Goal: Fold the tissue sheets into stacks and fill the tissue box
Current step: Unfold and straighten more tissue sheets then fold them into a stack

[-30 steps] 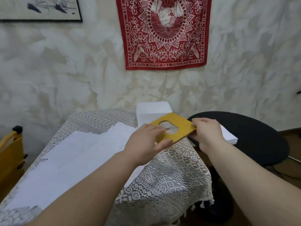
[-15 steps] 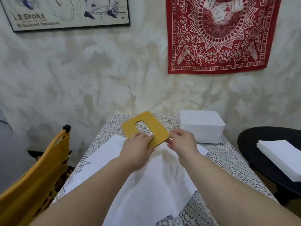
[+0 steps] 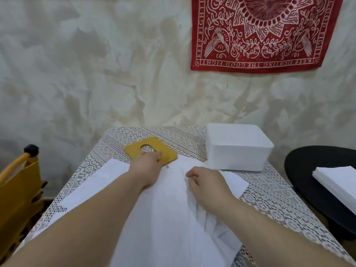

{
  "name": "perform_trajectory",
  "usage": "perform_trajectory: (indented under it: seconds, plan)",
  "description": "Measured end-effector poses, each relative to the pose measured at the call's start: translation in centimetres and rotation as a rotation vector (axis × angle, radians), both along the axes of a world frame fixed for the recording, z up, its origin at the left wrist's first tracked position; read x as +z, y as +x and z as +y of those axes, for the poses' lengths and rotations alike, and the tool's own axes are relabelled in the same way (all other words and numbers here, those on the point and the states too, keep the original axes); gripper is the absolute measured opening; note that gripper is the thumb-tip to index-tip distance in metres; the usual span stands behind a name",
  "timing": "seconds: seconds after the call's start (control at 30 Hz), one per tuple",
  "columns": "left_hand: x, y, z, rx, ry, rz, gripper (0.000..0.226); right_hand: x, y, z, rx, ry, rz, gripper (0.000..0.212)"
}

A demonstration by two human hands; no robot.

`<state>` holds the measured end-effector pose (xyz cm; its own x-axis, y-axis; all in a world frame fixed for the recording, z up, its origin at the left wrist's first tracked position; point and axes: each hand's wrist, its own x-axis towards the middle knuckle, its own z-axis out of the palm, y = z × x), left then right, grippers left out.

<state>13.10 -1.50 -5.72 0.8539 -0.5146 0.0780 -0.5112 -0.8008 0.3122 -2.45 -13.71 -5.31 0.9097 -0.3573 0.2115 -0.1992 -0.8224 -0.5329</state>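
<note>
Tissue sheets [image 3: 167, 209]: spread on table, box [image 3: 238, 147] behind | my left hand [image 3: 147, 167]: fingers flat on yellow lid [image 3: 151, 151], laid beside sheets | my right hand [image 3: 207, 185]: pinching sheet | step: folding starts | next: needs both hands aligning edges.

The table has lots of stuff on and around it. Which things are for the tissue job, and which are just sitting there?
For the job:
- tissue sheets
- white tissue box
- yellow lid, under the left hand
- stack of tissues
- right hand on the sheets

Just there:
- red wall cloth
- yellow chair
- lace tablecloth
- black round table
</note>
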Motion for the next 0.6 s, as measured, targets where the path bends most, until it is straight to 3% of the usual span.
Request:
perform_trajectory:
  seconds: [0.1,0.27,0.43,0.6]
  plan:
    - [0.5,-2.3,0.9,-0.081,-0.066,-0.014,0.042,-0.1,-1.2,0.3,0.018,-0.047,0.013,0.028]
    - [0.6,-9.7,3.9,-0.252,0.02,-0.143,0.05,-0.3,-5.0,0.7,-0.042,-0.045,0.043,0.028]
    - [-0.6,-15.5,6.6,-0.211,0.18,-0.122,0.086,-0.5,-9.4,1.8,-0.069,-0.019,0.109,0.026]
    - [-0.3,-17.9,7.3,-0.107,0.05,-0.068,0.09,-0.4,-11.2,3.2,-0.037,0.003,0.12,0.026]
